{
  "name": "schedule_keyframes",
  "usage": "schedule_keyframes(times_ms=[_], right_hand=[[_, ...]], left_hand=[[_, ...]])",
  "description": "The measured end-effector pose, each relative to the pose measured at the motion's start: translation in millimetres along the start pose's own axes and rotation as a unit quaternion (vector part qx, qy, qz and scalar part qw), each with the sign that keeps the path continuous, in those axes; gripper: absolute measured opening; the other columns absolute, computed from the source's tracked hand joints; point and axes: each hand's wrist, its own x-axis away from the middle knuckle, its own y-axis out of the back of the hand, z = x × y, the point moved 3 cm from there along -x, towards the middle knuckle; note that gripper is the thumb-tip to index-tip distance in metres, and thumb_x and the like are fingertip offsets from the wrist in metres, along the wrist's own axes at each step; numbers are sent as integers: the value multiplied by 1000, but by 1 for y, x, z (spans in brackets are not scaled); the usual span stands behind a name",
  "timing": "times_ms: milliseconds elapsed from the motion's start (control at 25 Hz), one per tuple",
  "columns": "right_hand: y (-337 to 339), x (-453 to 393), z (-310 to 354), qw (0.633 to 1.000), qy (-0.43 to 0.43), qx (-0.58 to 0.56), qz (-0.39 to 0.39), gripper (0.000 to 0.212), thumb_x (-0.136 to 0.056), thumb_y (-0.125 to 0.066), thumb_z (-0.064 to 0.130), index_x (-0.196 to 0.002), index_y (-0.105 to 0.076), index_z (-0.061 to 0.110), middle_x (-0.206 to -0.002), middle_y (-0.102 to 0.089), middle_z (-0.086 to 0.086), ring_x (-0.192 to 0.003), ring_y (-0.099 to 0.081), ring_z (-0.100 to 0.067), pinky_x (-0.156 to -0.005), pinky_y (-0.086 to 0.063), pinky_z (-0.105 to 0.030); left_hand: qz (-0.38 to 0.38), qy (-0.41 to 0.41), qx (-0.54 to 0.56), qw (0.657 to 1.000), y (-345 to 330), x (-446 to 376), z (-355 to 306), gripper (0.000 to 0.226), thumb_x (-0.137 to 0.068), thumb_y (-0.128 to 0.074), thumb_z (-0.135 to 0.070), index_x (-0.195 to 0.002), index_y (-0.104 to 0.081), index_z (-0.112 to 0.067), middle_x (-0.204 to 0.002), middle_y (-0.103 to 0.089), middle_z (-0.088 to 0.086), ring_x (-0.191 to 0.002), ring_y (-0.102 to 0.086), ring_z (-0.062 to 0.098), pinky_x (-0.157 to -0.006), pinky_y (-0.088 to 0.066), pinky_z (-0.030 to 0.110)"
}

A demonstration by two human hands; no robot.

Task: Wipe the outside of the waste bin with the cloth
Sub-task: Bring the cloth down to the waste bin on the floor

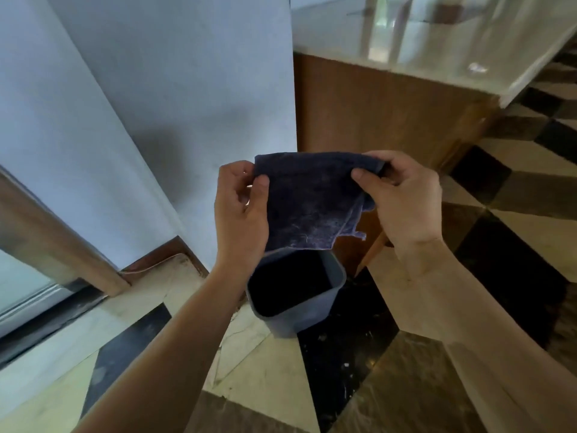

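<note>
Both hands hold a dark blue, frayed square cloth (pixel 307 203) stretched between them in the air, apparently to spread or fold it before wiping. The left hand (pixel 239 210) pinches its upper left corner between thumb and fingers; the right hand (pixel 402 195) grips the upper right edge likewise. Directly below, on the chequered marble floor (pixel 343 364), the open grey plastic waste bin (pixel 307 317) stands upright beside a wooden cabinet (pixel 374 114), untouched.

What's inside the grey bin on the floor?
The waste bin looks dark and empty inside, but its far edge is covered by the cloth held up by the left hand and right hand.
</note>
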Motion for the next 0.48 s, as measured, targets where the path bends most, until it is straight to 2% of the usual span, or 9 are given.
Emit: schedule_keyframes(times_ms=[120,160,320,400,480], right_hand=[[-32,36,-91,1000,-15,-20,-1,22,-85,-74,19,-85,-69,41,-75,-73,12,-62,-69,-7,-64,-59,-35],[-42,49,-121,1000,-21,-22,-8,23,-86,-73,19,-84,-69,41,-73,-73,12,-60,-69,-9,-64,-60,-37],[-70,97,-224,997,-46,-52,-40,20,-89,-70,17,-93,-69,37,-96,-74,7,-94,-70,-16,-84,-59,-44],[-81,118,-256,989,-78,-106,-63,20,-91,-68,15,-92,-68,35,-101,-73,2,-99,-69,-19,-88,-58,-44],[-86,136,-276,968,-136,-175,-121,18,-93,-65,15,-93,-67,33,-104,-72,-2,-102,-68,-23,-90,-57,-43]], left_hand=[[0,-3,-2,1000,-6,45,90,9,-96,-52,-21,-103,-48,-24,-96,-65,3,-83,-61,15,-72,-52,28],[5,-7,-5,1000,-9,62,118,9,-96,-52,-21,-104,-48,-24,-95,-64,1,-84,-61,13,-73,-53,26],[19,-28,-10,999,-19,116,203,14,-97,-53,-18,-100,-47,-32,-89,-61,-15,-81,-59,3,-70,-46,11],[26,-36,-12,999,-23,139,228,20,-97,-53,-18,-97,-46,-37,-88,-60,-19,-82,-59,1,-71,-44,9],[55,-53,-32,997,-31,156,234,16,-97,-52,-19,-101,-46,-34,-88,-58,-22,-84,-58,-2,-71,-44,8]])
